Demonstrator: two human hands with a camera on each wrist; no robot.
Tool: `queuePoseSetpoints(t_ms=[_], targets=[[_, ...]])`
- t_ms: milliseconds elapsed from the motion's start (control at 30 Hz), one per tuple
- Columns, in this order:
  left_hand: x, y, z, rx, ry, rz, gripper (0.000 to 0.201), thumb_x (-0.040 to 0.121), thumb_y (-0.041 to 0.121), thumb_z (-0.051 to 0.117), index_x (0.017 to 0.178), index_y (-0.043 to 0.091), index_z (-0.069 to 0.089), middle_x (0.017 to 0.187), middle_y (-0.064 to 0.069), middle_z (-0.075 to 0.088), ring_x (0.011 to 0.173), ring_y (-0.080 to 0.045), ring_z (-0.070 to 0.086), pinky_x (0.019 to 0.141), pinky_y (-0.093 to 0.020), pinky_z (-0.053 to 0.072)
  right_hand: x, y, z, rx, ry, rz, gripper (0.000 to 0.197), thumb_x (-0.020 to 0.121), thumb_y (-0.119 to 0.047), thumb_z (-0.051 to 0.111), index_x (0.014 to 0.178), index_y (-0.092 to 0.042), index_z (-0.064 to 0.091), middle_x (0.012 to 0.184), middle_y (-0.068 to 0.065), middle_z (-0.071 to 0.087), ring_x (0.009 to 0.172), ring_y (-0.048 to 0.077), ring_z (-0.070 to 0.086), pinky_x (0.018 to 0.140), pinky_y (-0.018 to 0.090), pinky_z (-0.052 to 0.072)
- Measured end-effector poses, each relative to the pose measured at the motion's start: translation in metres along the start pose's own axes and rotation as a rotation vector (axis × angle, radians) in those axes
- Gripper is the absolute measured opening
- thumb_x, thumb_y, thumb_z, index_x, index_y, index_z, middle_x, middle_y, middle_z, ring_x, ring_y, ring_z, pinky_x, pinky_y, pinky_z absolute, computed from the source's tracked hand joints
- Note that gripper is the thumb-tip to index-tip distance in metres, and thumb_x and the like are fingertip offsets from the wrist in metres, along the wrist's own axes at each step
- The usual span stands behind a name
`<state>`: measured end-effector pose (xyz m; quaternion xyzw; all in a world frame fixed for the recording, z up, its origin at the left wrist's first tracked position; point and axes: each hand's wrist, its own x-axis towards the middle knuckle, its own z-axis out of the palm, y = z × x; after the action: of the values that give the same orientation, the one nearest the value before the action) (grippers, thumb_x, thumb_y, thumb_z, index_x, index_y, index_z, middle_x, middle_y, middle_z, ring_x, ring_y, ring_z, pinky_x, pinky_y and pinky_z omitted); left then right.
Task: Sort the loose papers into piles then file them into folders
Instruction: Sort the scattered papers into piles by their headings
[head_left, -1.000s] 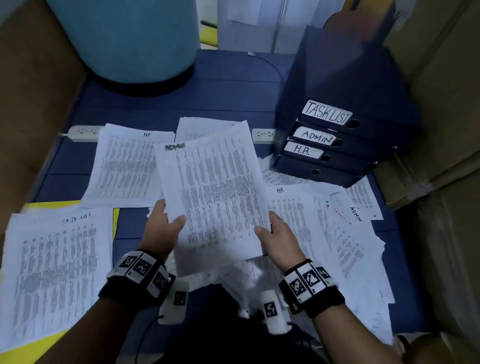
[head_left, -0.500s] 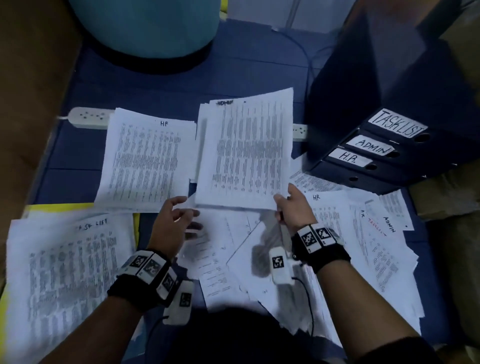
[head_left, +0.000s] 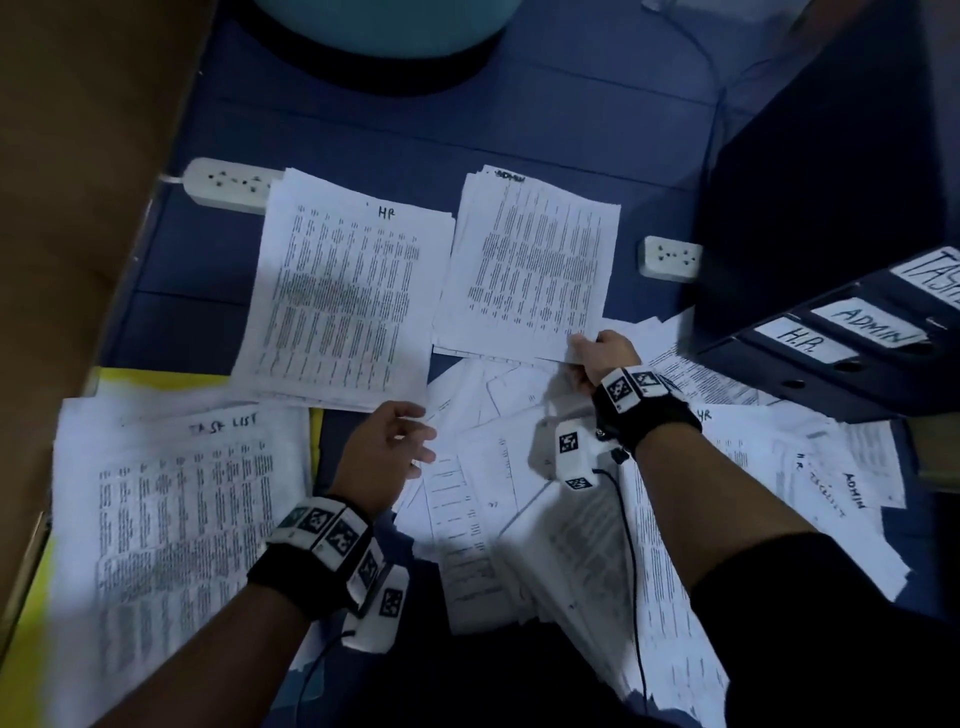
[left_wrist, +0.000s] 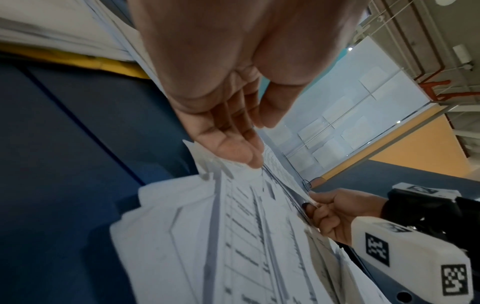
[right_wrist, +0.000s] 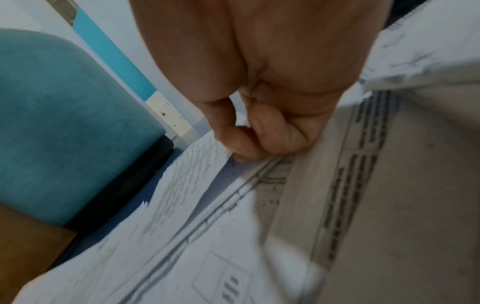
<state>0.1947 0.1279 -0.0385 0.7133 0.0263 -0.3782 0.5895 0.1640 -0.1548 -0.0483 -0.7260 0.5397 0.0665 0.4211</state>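
The right hand (head_left: 602, 356) pinches the near corner of the ADMIN sheet (head_left: 535, 265) to lay it beside the HR pile (head_left: 343, 301), while the left hand (head_left: 387, 452) hovers with relaxed, empty fingers (head_left: 415, 441)

I see an office: beyond my right hand (head_left: 602, 353) stand dark binders (head_left: 831, 353) labelled H.R. and ADMIN, printed paper piles (head_left: 343, 301) spread ahead of my left hand (head_left: 387, 447), and a power strip (head_left: 228, 184) lies further out.
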Motion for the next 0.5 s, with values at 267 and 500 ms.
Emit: queuePoseSetpoints(t_ms=[267,500], targets=[[-0.026,0.008,0.042,0.155,-0.075,0.091,0.023,0.095,0.000,0.048,0.095,0.021,0.056,0.092,-0.005,0.068,0.070,-0.018,0.064,0.062,-0.030,0.051,-0.058,0.065,-0.070,0.224,-0.052,-0.089,0.022,0.096,-0.029,0.058,0.082,-0.014,0.054,0.072,0.007,0.063,0.048,0.017,0.048,0.046,0.025,0.035],[-0.059,0.004,0.105,0.240,-0.189,0.148,0.017,0.092,0.000,0.052,0.096,0.016,0.057,0.093,-0.008,0.066,0.075,-0.020,0.064,0.062,-0.029,0.051,-0.115,0.176,-0.137,0.137,0.025,-0.022,0.020,0.096,-0.028,0.059,0.088,-0.009,0.056,0.088,0.009,0.068,0.061,0.018,0.059,0.057,0.028,0.045]])
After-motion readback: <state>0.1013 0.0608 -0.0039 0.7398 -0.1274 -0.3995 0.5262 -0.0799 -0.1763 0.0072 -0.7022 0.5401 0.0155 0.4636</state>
